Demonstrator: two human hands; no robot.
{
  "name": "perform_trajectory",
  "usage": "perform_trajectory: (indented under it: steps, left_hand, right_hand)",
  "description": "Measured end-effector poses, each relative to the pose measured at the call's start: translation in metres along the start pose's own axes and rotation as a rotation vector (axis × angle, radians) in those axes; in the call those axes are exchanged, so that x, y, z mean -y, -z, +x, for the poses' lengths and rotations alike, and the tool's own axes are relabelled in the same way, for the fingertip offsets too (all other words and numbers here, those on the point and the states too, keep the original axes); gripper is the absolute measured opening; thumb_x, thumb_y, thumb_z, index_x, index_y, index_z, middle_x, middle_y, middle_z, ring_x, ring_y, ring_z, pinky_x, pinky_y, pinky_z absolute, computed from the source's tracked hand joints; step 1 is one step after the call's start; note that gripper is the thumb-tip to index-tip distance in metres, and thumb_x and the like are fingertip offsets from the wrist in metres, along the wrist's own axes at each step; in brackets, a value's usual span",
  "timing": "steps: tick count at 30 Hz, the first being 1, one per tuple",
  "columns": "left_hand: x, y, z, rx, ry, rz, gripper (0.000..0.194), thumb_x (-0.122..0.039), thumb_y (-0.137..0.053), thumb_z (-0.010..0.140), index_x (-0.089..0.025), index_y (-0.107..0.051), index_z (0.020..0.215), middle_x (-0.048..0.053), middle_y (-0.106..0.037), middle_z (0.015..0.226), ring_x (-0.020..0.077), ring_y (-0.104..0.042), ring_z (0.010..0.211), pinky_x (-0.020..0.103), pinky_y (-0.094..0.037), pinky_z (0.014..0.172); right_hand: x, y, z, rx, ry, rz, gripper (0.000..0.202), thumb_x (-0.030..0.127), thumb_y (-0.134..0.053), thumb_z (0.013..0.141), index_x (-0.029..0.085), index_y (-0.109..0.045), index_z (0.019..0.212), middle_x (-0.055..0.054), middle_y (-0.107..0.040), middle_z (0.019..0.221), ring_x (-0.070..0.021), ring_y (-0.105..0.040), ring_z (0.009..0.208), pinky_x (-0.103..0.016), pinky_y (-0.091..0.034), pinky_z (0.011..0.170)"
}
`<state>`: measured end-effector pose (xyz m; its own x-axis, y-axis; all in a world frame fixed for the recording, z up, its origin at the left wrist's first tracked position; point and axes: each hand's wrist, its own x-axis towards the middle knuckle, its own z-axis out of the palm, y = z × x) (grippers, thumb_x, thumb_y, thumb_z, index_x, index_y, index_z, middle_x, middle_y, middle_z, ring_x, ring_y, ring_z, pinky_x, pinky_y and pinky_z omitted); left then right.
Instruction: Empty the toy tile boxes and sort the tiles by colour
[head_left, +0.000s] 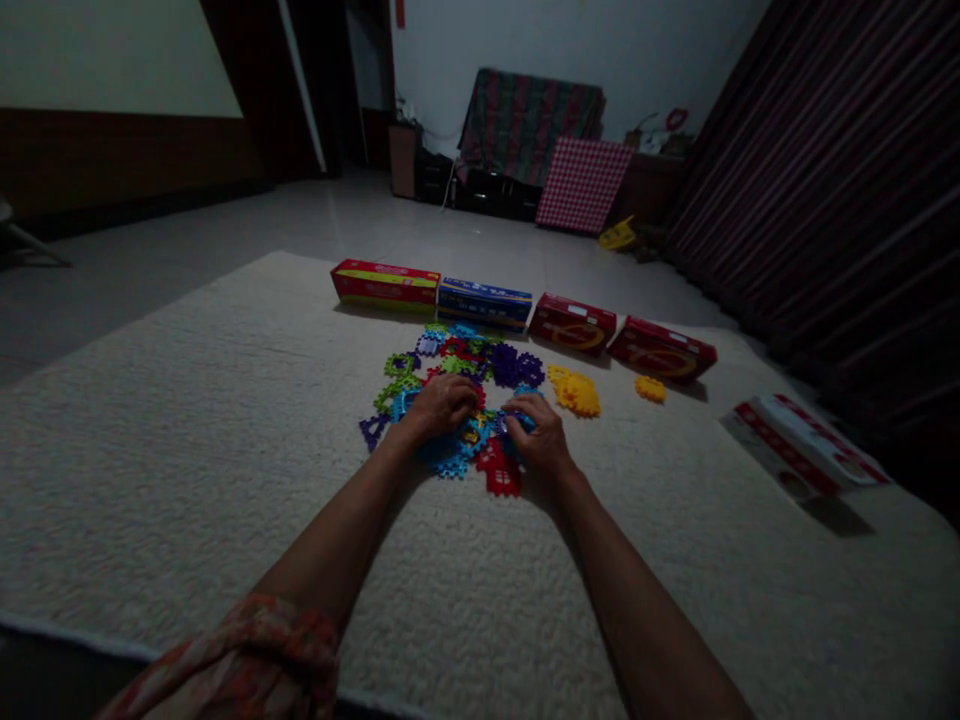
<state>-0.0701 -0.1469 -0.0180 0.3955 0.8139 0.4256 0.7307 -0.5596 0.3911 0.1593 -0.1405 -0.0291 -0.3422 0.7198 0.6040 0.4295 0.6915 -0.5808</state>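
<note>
Both hands, left hand [444, 405] and right hand [536, 432], curl closed onto the plastic pieces [457, 385] mid-rug [187, 420], directly beneath them.

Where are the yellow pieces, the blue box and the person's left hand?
yellow pieces [576, 392]: head view, middle of the cluster.
blue box [484, 303]: head view, front face.
left hand [444, 404]: head view, back of hand.

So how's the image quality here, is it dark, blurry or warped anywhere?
Head view: dim overall, with the far room and right-hand curtain near black; the rug edges bow from wide-angle distortion; the plastic pieces under the left hand and right hand stay readable in colour but soft in detail; no glare.
</note>
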Motion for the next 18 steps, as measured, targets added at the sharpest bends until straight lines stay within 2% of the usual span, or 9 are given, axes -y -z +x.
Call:
perform_trajectory:
  steps: [5,8,11,18]
  left_hand:
    - [0.001,0.002,-0.011,0.029,-0.049,0.02,0.02,-0.028,-0.064,0.087,-0.02,-0.075,0.102,0.009,-0.069,0.121,0.0238,-0.062,0.114,0.041,-0.049,0.101]
    - [0.003,0.005,-0.012,0.043,-0.035,0.009,0.029,-0.024,-0.067,0.082,-0.019,-0.072,0.111,0.01,-0.068,0.125,0.0243,-0.06,0.119,0.041,-0.048,0.106]
    - [0.005,0.007,-0.012,0.058,-0.026,-0.013,0.033,-0.022,-0.068,0.08,-0.02,-0.07,0.113,0.011,-0.066,0.128,0.0254,-0.059,0.121,0.041,-0.048,0.107]
    - [0.009,0.002,-0.011,0.074,-0.068,-0.014,0.033,-0.025,-0.066,0.083,-0.017,-0.07,0.115,0.014,-0.064,0.131,0.0274,-0.06,0.121,0.043,-0.049,0.107]
  right_hand:
    - [0.026,-0.009,-0.007,0.169,0.039,-0.148,0.023,0.024,-0.064,0.082,0.018,-0.07,0.104,-0.01,-0.071,0.106,-0.026,-0.061,0.105,-0.04,-0.044,0.096]
    - [0.036,-0.016,-0.009,0.207,-0.06,-0.284,0.026,0.025,-0.057,0.091,0.017,-0.069,0.113,-0.011,-0.071,0.113,-0.0259,-0.059,0.109,-0.039,-0.04,0.096]
    - [0.041,-0.022,-0.008,0.25,-0.159,-0.407,0.028,0.022,-0.046,0.098,0.019,-0.071,0.112,-0.009,-0.071,0.112,-0.024,-0.059,0.106,-0.037,-0.037,0.093]
    - [0.056,-0.02,0.014,0.435,-0.304,-0.653,0.029,0.033,-0.051,0.099,0.022,-0.075,0.109,-0.011,-0.069,0.11,-0.0247,-0.06,0.102,-0.035,-0.037,0.086]
